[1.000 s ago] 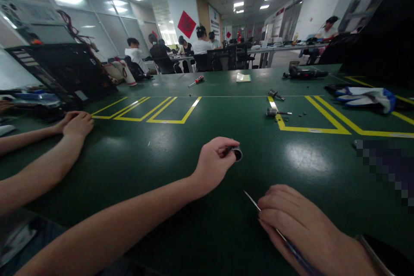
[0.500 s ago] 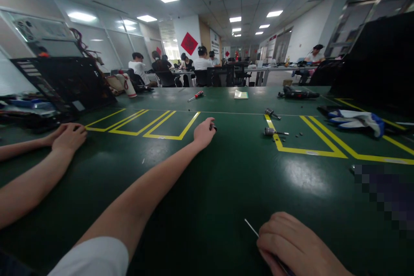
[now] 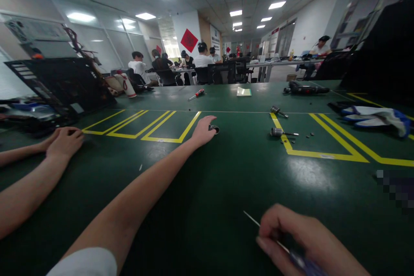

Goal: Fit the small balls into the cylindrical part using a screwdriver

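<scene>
My left hand [image 3: 203,132] is stretched far forward over the green table, its fingers extended and apart. Against its palm side sits a small round metal part [image 3: 214,129], partly hidden by the hand; its kind cannot be made out. Close to me at the lower right, my right hand [image 3: 291,235] is closed around a screwdriver [image 3: 299,261] with a thin bare shaft pointing up and left and a purplish handle. Right of my left hand lie two metal parts with round heads and thin shafts, one nearer [image 3: 278,132] and one farther [image 3: 278,111].
Small dark bits [image 3: 308,136] lie beside the metal parts. Yellow tape [image 3: 326,156] marks areas on the table [image 3: 200,198]. A red-handled screwdriver [image 3: 197,94], notepad [image 3: 243,92], power tool [image 3: 305,88] and gloves [image 3: 375,117] lie farther off. A co-worker's hands [image 3: 64,141] rest at left.
My left hand's fingers have straightened, and the round metal part shows more. My right hand has turned, baring more of the screwdriver. The view has shifted slightly.
</scene>
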Motion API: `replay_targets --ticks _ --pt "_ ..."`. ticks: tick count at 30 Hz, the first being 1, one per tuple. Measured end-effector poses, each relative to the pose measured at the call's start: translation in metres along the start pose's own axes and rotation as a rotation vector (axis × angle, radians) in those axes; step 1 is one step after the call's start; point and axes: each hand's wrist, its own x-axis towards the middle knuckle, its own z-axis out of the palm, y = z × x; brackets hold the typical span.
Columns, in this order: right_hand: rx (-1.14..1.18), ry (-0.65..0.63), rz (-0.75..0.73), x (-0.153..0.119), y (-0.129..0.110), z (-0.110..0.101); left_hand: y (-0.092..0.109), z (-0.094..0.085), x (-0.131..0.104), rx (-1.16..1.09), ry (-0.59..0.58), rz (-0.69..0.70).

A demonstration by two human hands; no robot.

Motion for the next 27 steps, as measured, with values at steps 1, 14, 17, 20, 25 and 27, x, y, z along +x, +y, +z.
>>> replay_targets --ticks 1,14,17,20,25,27 --pt "0.073 0.013 0.046 0.012 -0.004 -0.001 -0.004 -0.001 0.001 -0.005 -0.060 0.047" --pt "0.933 0.348 0.186 0.152 0.043 -0.019 -0.012 -0.015 -0.021 -0.135 -0.166 0.112" --pt "1.005 0.423 0.152 0.158 0.049 -0.024 -0.004 -0.017 -0.035 -0.344 -0.157 0.078" --pt "1.039 0.465 0.107 0.157 0.045 -0.032 0.012 -0.017 -0.050 -0.589 -0.195 0.056" --pt "0.980 0.488 -0.057 0.135 0.005 -0.045 0.065 -0.024 -0.087 -0.806 -0.260 0.109" --pt "0.945 0.520 -0.074 0.115 -0.013 -0.049 0.089 -0.031 -0.104 -0.761 -0.320 0.172"
